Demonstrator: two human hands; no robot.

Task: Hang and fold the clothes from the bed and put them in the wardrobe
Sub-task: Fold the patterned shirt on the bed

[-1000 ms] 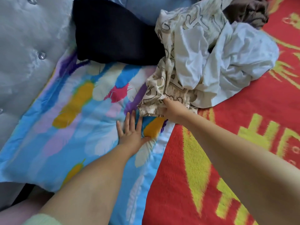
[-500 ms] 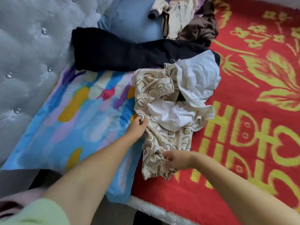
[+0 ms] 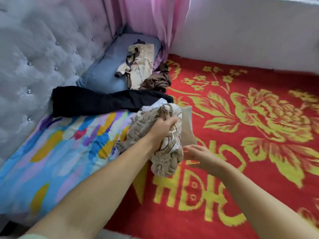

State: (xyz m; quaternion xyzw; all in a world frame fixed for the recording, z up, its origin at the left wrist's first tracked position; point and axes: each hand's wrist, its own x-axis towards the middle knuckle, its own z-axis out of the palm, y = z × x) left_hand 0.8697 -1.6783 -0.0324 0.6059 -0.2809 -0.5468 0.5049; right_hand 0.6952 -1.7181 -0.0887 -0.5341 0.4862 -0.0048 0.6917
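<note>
Bed takes most of the room seen here, covered by a red blanket (image 3: 224,195) with yellow flower and letter pattern. Grey tufted headboard (image 3: 43,57) with shiny studs stands along the bed's left side. Pink curtain (image 3: 146,19) hangs in the corner beyond the headboard. White wall (image 3: 250,37) runs along the bed's far edge. Blue pillow (image 3: 101,73) against the headboard near the curtain; multicolour patterned pillow (image 3: 51,152) nearer. Soft daylight, even.
</note>
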